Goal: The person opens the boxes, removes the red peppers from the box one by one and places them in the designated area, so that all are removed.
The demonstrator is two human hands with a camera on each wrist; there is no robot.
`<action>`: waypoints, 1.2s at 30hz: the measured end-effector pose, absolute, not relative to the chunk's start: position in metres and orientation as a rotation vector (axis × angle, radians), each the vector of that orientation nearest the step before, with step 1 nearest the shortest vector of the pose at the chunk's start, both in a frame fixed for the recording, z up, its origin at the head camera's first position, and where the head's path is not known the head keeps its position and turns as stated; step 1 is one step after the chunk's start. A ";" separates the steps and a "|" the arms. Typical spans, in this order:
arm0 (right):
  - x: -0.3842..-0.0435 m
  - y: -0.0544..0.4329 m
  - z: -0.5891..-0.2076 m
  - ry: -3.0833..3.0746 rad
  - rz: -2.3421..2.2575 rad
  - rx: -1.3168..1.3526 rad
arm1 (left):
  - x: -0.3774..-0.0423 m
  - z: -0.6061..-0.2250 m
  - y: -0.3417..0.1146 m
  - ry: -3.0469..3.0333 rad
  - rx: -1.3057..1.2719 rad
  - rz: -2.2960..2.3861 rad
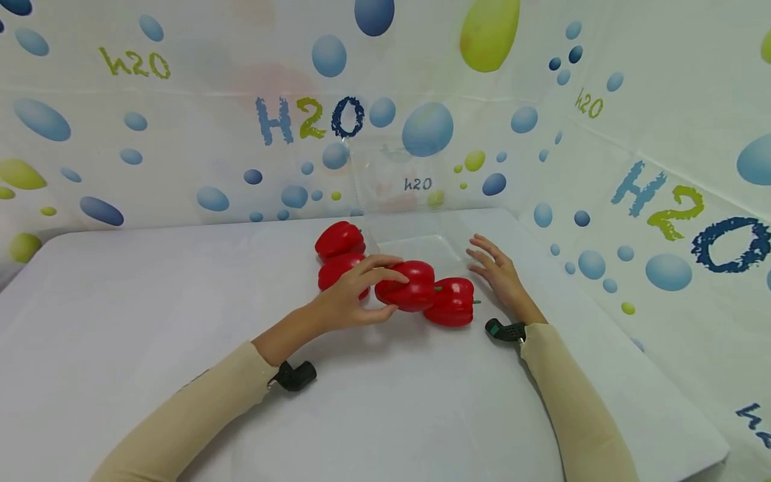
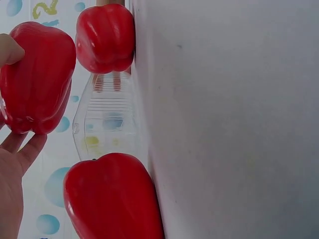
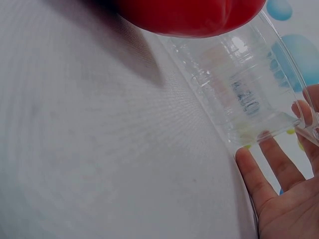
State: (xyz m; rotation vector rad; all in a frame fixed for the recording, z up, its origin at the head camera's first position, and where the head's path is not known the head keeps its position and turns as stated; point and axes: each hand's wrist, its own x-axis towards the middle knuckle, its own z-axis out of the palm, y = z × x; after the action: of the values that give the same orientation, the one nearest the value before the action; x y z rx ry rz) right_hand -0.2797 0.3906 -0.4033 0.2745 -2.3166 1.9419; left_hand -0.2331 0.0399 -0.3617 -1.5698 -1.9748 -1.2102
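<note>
My left hand [image 1: 352, 298] grips a red bell pepper [image 1: 412, 288] and holds it above the table, its green stem pointing right. In the left wrist view, thumb and fingers lie at opposite sides of this pepper [image 2: 42, 74]. My right hand [image 1: 504, 278] has its fingers spread at the right side of a clear plastic container [image 1: 430, 248]. In the right wrist view its fingers are close to the container wall [image 3: 244, 94]; whether they touch it, I cannot tell. Another red bell pepper [image 1: 454, 304] lies on the table in front of the container.
Two more red bell peppers, a rear one [image 1: 339, 241] and a nearer one [image 1: 334, 270], lie left of the container; my left hand partly covers the nearer one. The container's transparent lid [image 1: 391, 174] stands raised at the back. A patterned sheet [image 1: 229, 154] hangs behind the white table [image 1: 150, 294].
</note>
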 end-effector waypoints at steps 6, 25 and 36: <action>-0.279 0.390 -0.403 -2.334 1.927 0.274 | -0.229 -0.362 0.033 -2.010 -1.571 -1.190; -0.261 0.379 -0.379 -2.402 1.898 0.215 | -0.228 -0.367 0.014 -2.098 -1.644 -1.252; -0.275 0.389 -0.399 -2.408 1.864 0.192 | -0.229 -0.376 0.012 -2.189 -1.667 -1.285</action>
State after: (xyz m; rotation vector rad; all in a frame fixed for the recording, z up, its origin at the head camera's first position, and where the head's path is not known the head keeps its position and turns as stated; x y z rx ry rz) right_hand -0.2754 0.3893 -0.3988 0.1923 -2.4076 1.8638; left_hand -0.2288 0.0124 -0.3758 -1.6669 -2.1892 -1.2847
